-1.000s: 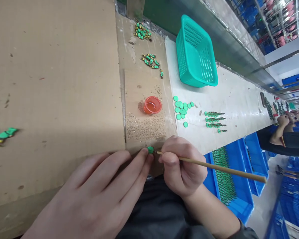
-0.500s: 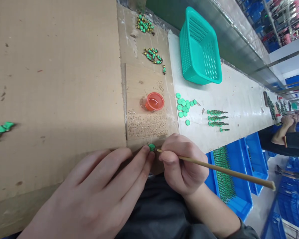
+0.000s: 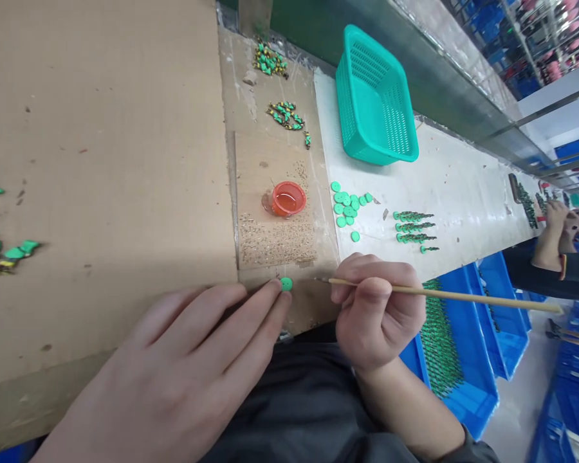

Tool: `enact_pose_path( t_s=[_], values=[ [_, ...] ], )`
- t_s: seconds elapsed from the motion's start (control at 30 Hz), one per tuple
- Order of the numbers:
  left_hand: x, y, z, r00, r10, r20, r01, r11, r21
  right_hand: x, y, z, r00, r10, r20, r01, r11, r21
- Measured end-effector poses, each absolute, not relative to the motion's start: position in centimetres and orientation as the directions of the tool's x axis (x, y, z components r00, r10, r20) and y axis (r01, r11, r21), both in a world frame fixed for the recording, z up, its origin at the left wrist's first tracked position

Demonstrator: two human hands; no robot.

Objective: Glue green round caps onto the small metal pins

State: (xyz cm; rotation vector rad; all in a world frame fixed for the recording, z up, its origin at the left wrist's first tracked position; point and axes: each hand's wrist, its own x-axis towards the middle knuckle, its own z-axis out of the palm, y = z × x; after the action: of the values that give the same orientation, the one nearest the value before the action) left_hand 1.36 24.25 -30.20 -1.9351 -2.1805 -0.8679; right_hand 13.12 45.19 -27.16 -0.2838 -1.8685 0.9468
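My left hand (image 3: 193, 366) lies flat on the cardboard sheet (image 3: 106, 128), fingers stretched out, with two fingertips touching a small green disc (image 3: 286, 283). My right hand (image 3: 379, 312) is closed on a thin wooden brush (image 3: 444, 294) whose tip points left, a short gap from the disc. Beyond the disc lies a patch of tiny gold beads (image 3: 275, 241) and a small orange cup (image 3: 288, 198) of liquid.
A teal basket (image 3: 374, 99) stands at the back. Several green discs (image 3: 347, 209) and stacked green pieces (image 3: 412, 228) lie on the white table. Painted green-yellow parts (image 3: 284, 116) lie farther back and at far left (image 3: 0, 247). Blue bins (image 3: 463, 347) sit below right. Another person's arm (image 3: 554, 238) is at far right.
My right hand has drawn the brush back to the right, away from the green disc. The left hand's fingertips stay on the disc.
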Motion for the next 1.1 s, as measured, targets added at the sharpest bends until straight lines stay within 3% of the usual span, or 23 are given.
enact_pose_path(
  t_s=[0.17, 0.4, 0.63, 0.73, 0.87, 0.97, 1.1],
  values=[
    [0.9, 25.6, -29.0, -0.136, 0.878, 0.459, 0.973, 0.032, 0.228, 14.5, 45.9, -27.3, -0.498, 0.596, 0.63, -0.18, 0.639, -0.747],
    [-0.2, 27.2, -26.5, -0.076, 0.889, 0.451, 0.98, -0.018, 0.2, 15.5, 46.3, -27.9, -0.512, 0.665, 0.544, -0.211, 0.516, -0.83],
    [-2.6, 27.3, -24.8, -0.052, 0.922, 0.384, 0.911, -0.114, 0.397, 15.5, 46.4, -27.6, -0.534, 0.687, 0.492, -0.215, 0.452, -0.866],
    [-2.6, 26.0, -24.3, -0.118, 0.914, 0.389, 0.883, -0.083, 0.462, 15.7, 46.5, -27.5, -0.547, 0.684, 0.484, -0.271, 0.402, -0.875],
    [-4.0, 22.0, -23.8, -0.42, 0.839, 0.346, 0.848, 0.227, 0.478, 16.5, 46.4, -27.5, -0.572, 0.678, 0.461, -0.281, 0.366, -0.887],
    [-8.2, 18.5, -22.0, -0.653, 0.677, 0.341, 0.754, 0.539, 0.376, 17.0, 46.4, -28.0, -0.602, 0.649, 0.465, -0.305, 0.352, -0.885],
    [-15.4, 15.7, -18.4, -0.812, 0.538, 0.226, 0.582, 0.773, 0.251, 17.1, 46.3, -28.6, -0.61, 0.655, 0.447, -0.338, 0.295, -0.894]
  ],
)
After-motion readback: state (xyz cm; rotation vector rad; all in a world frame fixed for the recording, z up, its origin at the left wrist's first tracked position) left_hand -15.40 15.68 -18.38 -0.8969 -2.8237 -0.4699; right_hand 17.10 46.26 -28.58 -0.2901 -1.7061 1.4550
